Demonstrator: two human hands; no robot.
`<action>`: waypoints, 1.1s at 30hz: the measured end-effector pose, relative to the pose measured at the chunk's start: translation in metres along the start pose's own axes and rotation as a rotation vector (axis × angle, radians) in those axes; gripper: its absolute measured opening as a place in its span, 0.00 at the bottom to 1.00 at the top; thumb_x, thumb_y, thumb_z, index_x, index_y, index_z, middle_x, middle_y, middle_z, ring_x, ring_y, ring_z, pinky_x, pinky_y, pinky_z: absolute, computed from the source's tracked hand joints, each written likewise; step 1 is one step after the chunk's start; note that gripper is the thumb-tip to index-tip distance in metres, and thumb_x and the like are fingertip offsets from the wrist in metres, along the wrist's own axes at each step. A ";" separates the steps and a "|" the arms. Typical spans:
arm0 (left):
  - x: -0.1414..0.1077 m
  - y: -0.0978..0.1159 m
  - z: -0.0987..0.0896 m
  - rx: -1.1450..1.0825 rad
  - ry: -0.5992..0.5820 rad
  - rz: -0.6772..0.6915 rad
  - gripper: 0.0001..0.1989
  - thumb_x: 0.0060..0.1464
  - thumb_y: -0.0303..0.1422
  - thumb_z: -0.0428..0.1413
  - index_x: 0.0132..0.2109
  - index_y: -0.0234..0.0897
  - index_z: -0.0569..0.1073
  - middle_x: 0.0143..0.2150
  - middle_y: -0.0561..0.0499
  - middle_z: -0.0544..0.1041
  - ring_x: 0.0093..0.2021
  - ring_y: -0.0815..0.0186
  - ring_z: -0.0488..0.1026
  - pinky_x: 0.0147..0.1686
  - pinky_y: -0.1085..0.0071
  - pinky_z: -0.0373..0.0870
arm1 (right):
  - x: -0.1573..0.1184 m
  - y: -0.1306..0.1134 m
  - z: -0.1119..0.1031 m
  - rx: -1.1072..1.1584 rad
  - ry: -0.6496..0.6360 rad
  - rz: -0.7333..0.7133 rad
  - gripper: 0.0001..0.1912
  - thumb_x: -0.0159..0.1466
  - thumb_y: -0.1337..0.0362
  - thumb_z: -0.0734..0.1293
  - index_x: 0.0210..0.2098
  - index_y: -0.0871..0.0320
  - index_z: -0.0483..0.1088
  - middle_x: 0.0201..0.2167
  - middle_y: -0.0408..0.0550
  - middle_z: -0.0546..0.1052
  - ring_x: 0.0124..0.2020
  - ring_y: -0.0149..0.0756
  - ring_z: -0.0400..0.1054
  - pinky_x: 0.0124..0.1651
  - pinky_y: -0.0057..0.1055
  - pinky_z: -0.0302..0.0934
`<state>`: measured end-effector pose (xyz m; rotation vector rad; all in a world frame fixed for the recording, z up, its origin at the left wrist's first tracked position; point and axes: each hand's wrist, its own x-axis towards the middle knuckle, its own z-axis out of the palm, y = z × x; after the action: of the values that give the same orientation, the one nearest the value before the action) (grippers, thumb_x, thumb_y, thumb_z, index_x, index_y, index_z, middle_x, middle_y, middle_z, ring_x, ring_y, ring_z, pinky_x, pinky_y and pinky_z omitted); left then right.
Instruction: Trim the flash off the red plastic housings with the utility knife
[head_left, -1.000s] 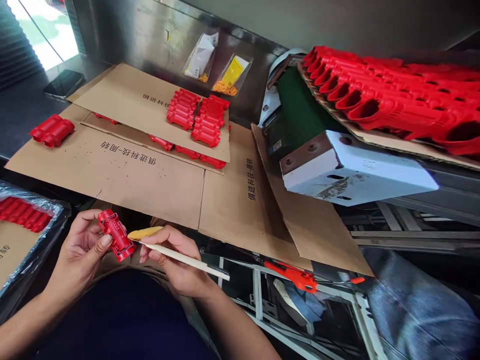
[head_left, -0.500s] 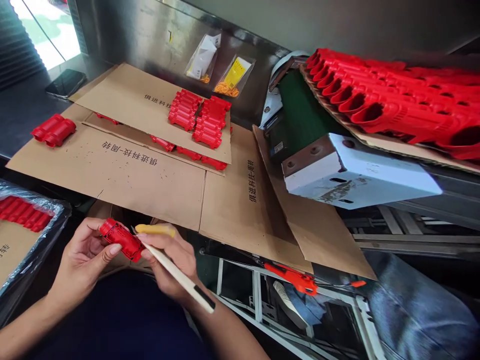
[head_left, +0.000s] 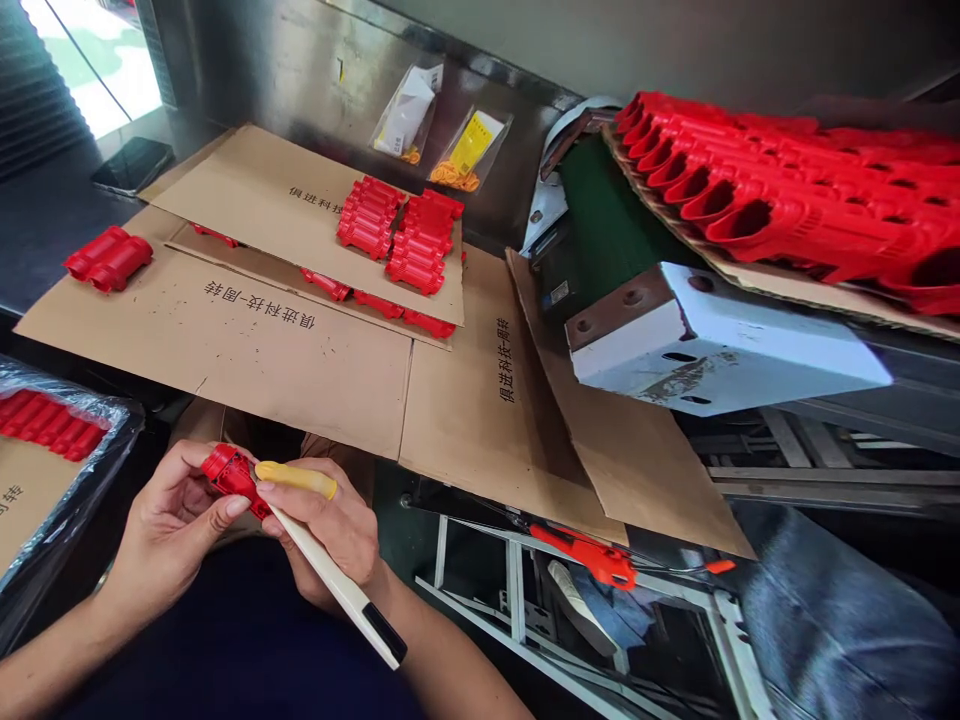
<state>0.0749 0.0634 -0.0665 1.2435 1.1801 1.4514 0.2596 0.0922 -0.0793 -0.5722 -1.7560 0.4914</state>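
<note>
My left hand (head_left: 169, 510) is closed on a small red plastic housing (head_left: 229, 470), gripping it between thumb and fingers above my lap. My right hand (head_left: 330, 530) is closed around a slim craft knife (head_left: 330, 572) with a cream handle and a black end band. A yellow finger cot (head_left: 296, 478) covers one finger of this hand. The knife's thin tip is at the housing, but the exact contact is hidden by the fingers. The right fingers also cover the housing's lower end.
Red housings (head_left: 367, 215) lie on stacked cardboard (head_left: 247, 190); a red pair (head_left: 109, 260) sits at left. More red parts (head_left: 720, 200) fill a cardboard sheet over the green conveyor belt (head_left: 611, 220). A lined bin (head_left: 124, 410) stands left. A phone (head_left: 133, 165) and bags (head_left: 472, 150) lie behind.
My right hand and the knife have shifted left and slightly down along the housing, covering more of it. The left hand still holds the housing, now tilted a little differently.
</note>
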 end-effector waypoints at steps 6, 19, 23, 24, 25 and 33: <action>-0.001 -0.002 0.000 -0.013 -0.005 0.000 0.06 0.60 0.30 0.70 0.42 0.43 0.82 0.40 0.53 0.83 0.41 0.69 0.84 0.45 0.79 0.82 | -0.002 -0.001 0.002 -0.029 0.011 -0.042 0.15 0.73 0.74 0.68 0.58 0.64 0.77 0.47 0.60 0.86 0.49 0.43 0.82 0.50 0.40 0.82; -0.006 0.000 0.003 -0.036 0.039 -0.022 0.08 0.59 0.31 0.71 0.44 0.43 0.81 0.41 0.53 0.86 0.40 0.69 0.85 0.45 0.80 0.82 | -0.005 -0.009 0.003 0.017 0.018 0.043 0.16 0.71 0.75 0.68 0.57 0.63 0.77 0.45 0.59 0.86 0.50 0.46 0.82 0.51 0.42 0.82; -0.005 -0.001 0.002 -0.056 0.009 -0.043 0.07 0.60 0.32 0.71 0.44 0.43 0.81 0.43 0.53 0.86 0.42 0.68 0.85 0.45 0.79 0.83 | -0.004 -0.009 0.000 0.053 0.015 0.075 0.13 0.74 0.70 0.68 0.57 0.61 0.77 0.48 0.60 0.85 0.51 0.45 0.82 0.52 0.42 0.82; -0.005 -0.001 0.002 -0.058 0.004 -0.047 0.07 0.60 0.31 0.71 0.44 0.44 0.81 0.43 0.53 0.86 0.42 0.68 0.85 0.45 0.79 0.83 | -0.004 -0.009 0.000 0.051 0.015 0.080 0.13 0.74 0.70 0.69 0.57 0.60 0.77 0.48 0.60 0.85 0.51 0.45 0.82 0.52 0.42 0.82; -0.005 -0.001 0.001 -0.060 0.002 -0.048 0.07 0.60 0.31 0.71 0.44 0.44 0.81 0.43 0.53 0.86 0.42 0.68 0.85 0.45 0.79 0.82 | -0.003 -0.009 0.000 0.043 0.013 0.082 0.13 0.74 0.70 0.69 0.57 0.60 0.77 0.49 0.59 0.85 0.50 0.45 0.82 0.51 0.42 0.82; -0.004 -0.001 0.003 -0.021 0.010 -0.019 0.06 0.60 0.30 0.71 0.42 0.42 0.82 0.41 0.53 0.85 0.41 0.69 0.85 0.44 0.79 0.82 | 0.000 -0.011 -0.003 -0.005 -0.015 0.077 0.14 0.74 0.70 0.69 0.57 0.57 0.77 0.48 0.58 0.86 0.48 0.44 0.83 0.48 0.42 0.83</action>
<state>0.0781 0.0598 -0.0677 1.2095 1.1772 1.4540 0.2612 0.0840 -0.0722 -0.6429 -1.7547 0.5459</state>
